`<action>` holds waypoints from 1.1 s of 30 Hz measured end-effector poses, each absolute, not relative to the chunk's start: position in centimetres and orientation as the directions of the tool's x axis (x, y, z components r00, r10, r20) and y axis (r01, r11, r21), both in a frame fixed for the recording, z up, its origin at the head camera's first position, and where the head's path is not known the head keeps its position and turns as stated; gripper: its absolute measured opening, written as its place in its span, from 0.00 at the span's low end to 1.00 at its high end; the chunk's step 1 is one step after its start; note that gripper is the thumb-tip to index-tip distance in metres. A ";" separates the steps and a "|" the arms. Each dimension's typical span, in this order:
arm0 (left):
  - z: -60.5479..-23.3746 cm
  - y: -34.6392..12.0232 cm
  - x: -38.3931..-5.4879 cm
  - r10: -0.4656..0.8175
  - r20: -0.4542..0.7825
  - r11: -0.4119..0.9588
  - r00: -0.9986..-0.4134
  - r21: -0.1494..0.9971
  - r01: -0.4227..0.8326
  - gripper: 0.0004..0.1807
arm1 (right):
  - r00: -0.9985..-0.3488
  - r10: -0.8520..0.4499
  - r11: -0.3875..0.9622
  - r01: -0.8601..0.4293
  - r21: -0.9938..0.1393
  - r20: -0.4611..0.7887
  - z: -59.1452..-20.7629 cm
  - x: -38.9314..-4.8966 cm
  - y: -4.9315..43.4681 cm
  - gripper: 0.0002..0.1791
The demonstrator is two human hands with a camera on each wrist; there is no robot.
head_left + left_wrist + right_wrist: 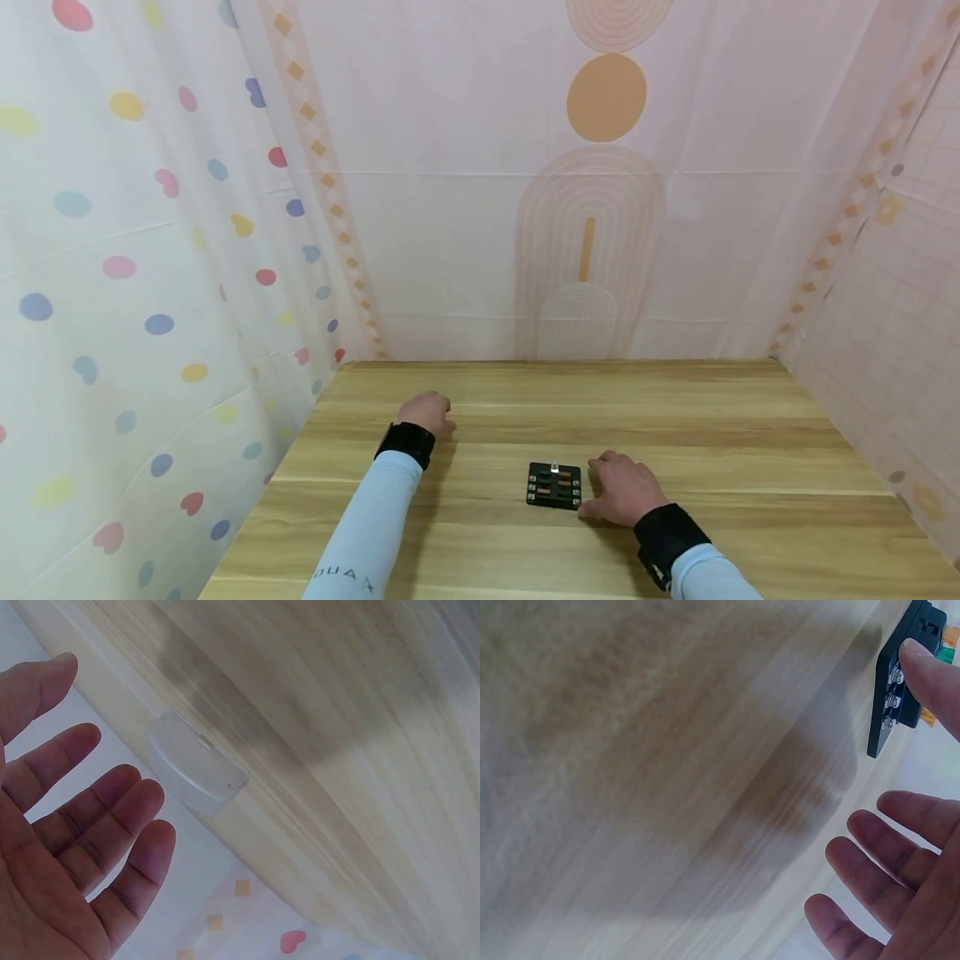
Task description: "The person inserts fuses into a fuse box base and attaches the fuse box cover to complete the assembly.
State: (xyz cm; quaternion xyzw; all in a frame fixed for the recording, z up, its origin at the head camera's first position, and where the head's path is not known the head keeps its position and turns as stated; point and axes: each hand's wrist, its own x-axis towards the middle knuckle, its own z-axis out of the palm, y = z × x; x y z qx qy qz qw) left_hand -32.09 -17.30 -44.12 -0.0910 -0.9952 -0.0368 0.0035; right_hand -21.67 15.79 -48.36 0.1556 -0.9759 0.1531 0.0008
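A black fuse block (553, 492) lies on the wooden table, with orange and green blade fuses and rows of metal screw terminals. Just to its right is my right hand (626, 490), fingers spread. In the right wrist view the thumb (930, 679) appears in front of the block's edge (889, 690); whether it touches cannot be told. Farther back on the left, my left hand (427, 414) is held with loosely bent fingers and nothing in it. Beyond those fingers, the left wrist view shows a clear plastic cover (196, 765) on the table. In the head view that cover cannot be made out.
The light wooden table (675, 417) reaches back to a patterned curtain (450, 250). A dotted curtain (150, 333) hangs along the left side, and another pale curtain (885, 375) runs along the right edge. Both wrists wear black bands.
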 end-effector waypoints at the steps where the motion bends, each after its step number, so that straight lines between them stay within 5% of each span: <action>1: -44.1 -17.3 -32.1 0.179 0.010 0.981 -0.984 0.076 0.179 0.19 | -0.951 -0.304 0.905 -0.305 -0.297 0.050 -48.4 -21.7 15.8 0.42; 33: -44.0 -18.8 -35.1 0.130 -0.018 0.986 -0.991 0.112 0.127 0.21 | -0.956 -0.290 0.910 -0.288 -0.299 0.039 -48.1 -21.2 15.6 0.40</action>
